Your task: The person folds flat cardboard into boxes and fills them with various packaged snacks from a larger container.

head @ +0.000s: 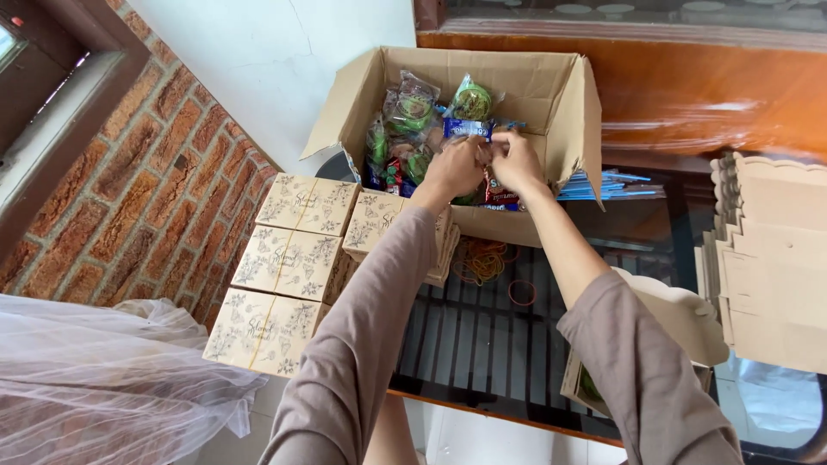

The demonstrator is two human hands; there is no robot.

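Basically had both hands, left hand point(454, 168) and right hand point(515, 161), deep in the cardboard box point(564, 103) on the desk point(482, 344), fingers pinching one snack packet point(495, 191) together, probably for better grip.

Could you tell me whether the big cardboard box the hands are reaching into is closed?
No, the cardboard box stands with its flaps open, and both hands, left and right, reach among the snack packets inside.
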